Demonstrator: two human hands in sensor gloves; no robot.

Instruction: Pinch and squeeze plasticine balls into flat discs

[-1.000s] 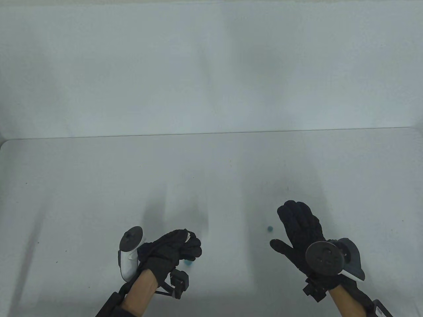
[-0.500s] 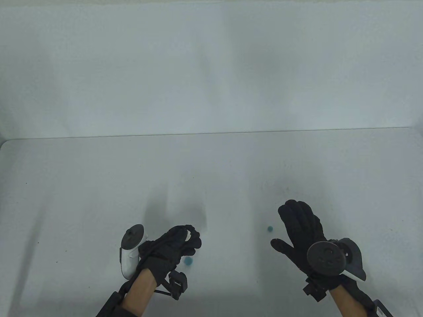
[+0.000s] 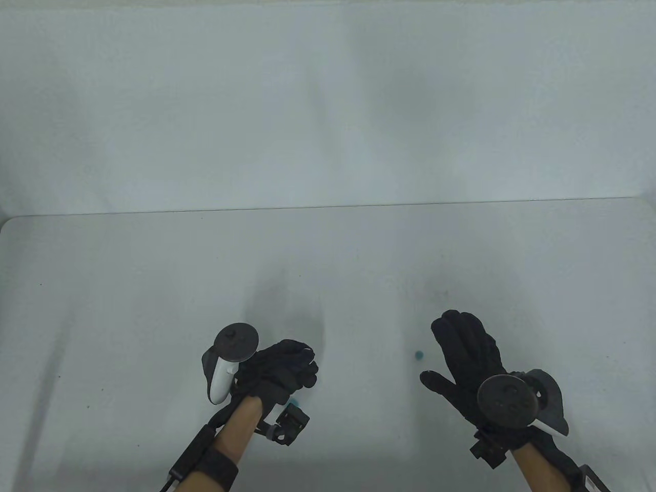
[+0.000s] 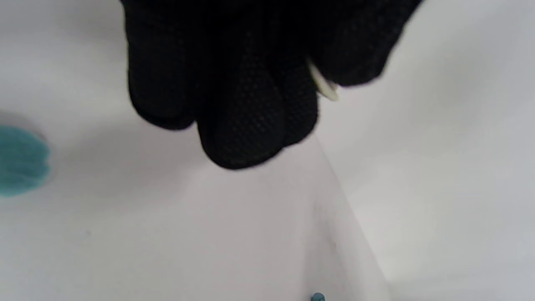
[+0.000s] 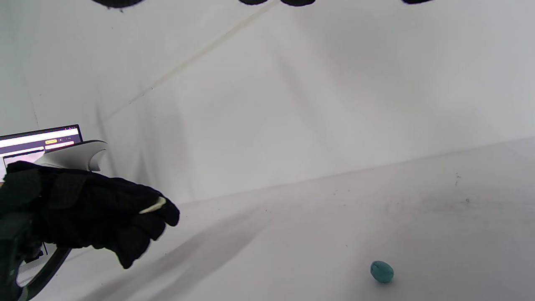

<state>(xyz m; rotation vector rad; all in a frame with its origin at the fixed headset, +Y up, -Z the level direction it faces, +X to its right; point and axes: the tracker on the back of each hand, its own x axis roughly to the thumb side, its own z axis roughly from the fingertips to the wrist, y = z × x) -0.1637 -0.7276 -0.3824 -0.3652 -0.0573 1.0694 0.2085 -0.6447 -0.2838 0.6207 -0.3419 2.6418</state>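
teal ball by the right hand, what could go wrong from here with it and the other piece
1. The small teal ball lies loose and round on the table, apart from the open right hand; a careless nudge could probably roll it away.
2. The flattened teal piece lies mostly hidden under the left hand in the table view; the curled fingers coming down blind might dent or smear it.

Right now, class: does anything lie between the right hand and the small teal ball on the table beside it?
Nothing visible does. The small teal ball sits alone on the white table, just left of the right hand, with bare tabletop between them.
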